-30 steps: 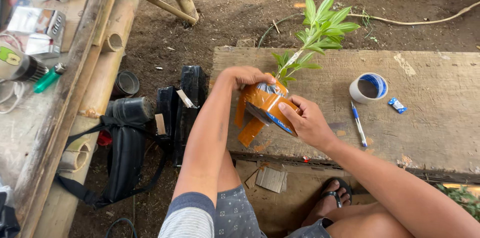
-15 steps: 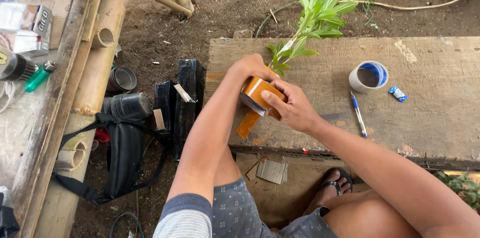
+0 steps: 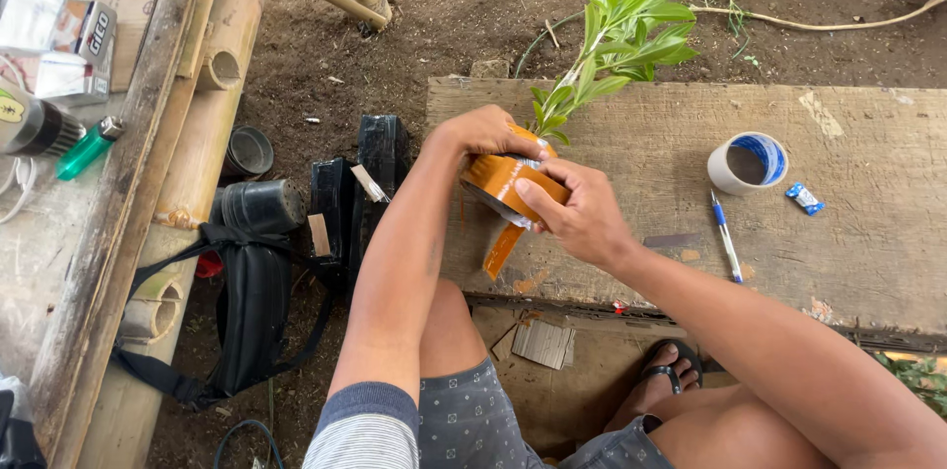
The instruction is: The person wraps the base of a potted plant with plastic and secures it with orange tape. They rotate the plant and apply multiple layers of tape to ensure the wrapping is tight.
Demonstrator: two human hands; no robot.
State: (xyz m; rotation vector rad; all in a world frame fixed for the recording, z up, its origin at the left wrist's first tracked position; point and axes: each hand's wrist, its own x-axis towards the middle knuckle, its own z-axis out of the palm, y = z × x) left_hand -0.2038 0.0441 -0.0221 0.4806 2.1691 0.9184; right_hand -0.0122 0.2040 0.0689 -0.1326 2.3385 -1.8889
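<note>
A small pot wrapped in orange-brown tape lies tilted over the left end of a wooden plank. A green leafy plant grows out of it toward the far side. My left hand grips the pot from behind. My right hand presses on the front of the wrapped pot, thumb on the tape. A loose strip of tape hangs down from the pot.
On the plank lie a white roll of tape with a blue core, a blue pen and a small blue wrapper. A black bag and dark cans sit on the dirt at left, beside bamboo poles. A green lighter rests on the left bench.
Both hands have turned the pot slightly, and the plant now leans more upright toward the far side. The hanging tape strip has swung lower.
</note>
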